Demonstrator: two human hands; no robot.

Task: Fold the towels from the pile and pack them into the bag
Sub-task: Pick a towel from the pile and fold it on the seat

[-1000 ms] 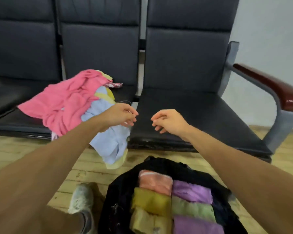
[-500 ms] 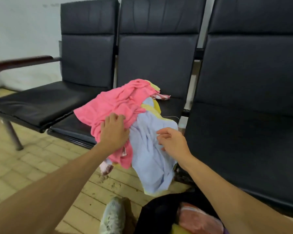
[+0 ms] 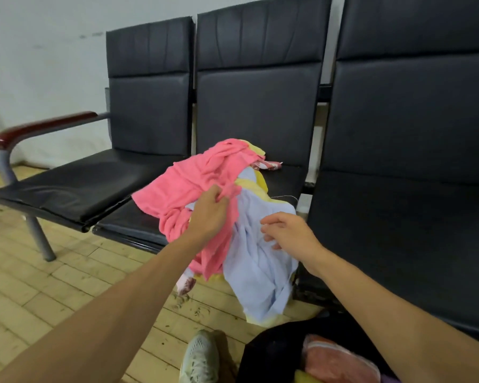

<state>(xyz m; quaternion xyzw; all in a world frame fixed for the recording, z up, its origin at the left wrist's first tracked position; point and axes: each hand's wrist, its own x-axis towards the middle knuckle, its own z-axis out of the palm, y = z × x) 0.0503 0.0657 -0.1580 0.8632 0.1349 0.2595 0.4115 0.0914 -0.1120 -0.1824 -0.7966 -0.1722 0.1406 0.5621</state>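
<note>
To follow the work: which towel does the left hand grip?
The pink towel, on top: the left hand pinches its fold. The light blue towel lies under it, by the right hand.

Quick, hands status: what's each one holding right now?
Left hand: closed, pinching a fold of the pink towel.
Right hand: open, fingers relaxed against the light blue towel, gripping nothing.

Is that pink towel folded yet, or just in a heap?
Not folded: the pink towel lies crumpled, hanging over the seat edge, the left hand pinching its fabric.
</note>
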